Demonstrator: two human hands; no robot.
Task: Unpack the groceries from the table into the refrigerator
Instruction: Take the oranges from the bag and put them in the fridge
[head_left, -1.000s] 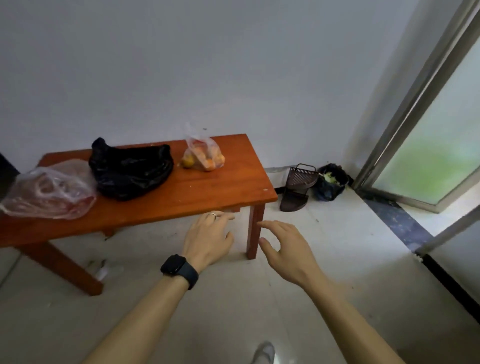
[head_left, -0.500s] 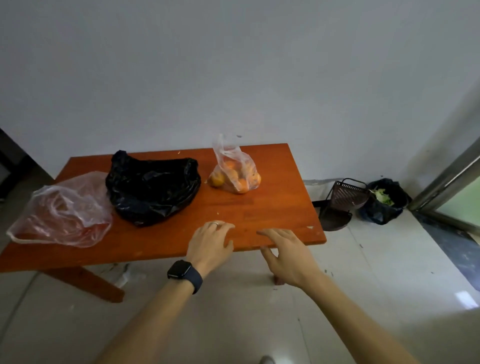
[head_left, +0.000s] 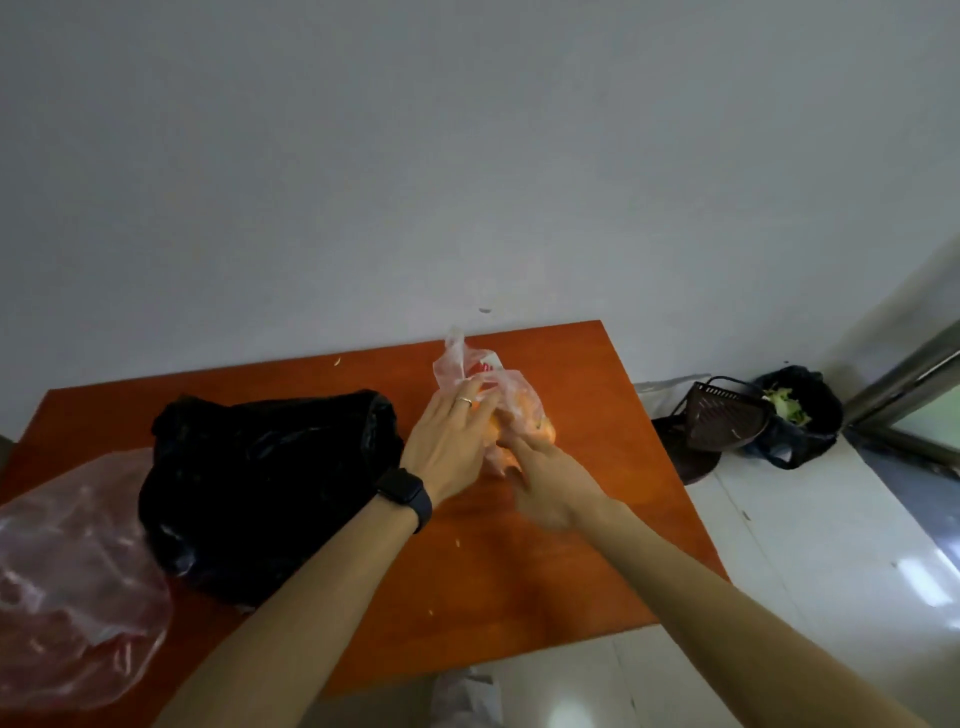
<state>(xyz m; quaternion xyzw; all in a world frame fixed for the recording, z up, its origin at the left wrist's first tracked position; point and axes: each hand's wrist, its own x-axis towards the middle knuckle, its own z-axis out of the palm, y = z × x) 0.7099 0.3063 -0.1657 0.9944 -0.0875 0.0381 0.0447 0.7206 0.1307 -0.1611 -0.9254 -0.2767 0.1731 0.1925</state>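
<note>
Lying flat on the orange bag (head_left: 485, 370), the left hand (head_left: 448, 441) grips nothing; the blurry right hand (head_left: 549, 488), I cannot tell. Lifted loosely, the bag may tip and spill.

Table (head_left: 571, 525): orange-red wood, plain, w/ a few pale specks. Black bag (head_left: 260, 478) mid-table: glossy black all over. Pink bag (head_left: 67, 587) at the left edge: clear plastic, pinkish-red showing thru. Fruit bag (head_left: 501, 387): clear film, red print (head_left: 486, 368) near the top, orange fruit (head_left: 546, 435) inside w/ a bit of green. My watch (head_left: 405, 493): black, strap incl. My ring (head_left: 464, 400): pale gold-ish. Wall (head_left: 467, 156): flat grey-white. Floor (head_left: 831, 545): off-white, shiny tiles. Dustpan (head_left: 727, 423): dark brown, slotted grid. Bin bag (head_left: 815, 431): black, w/ light green scraps (head_left: 789, 408) in it.
</note>
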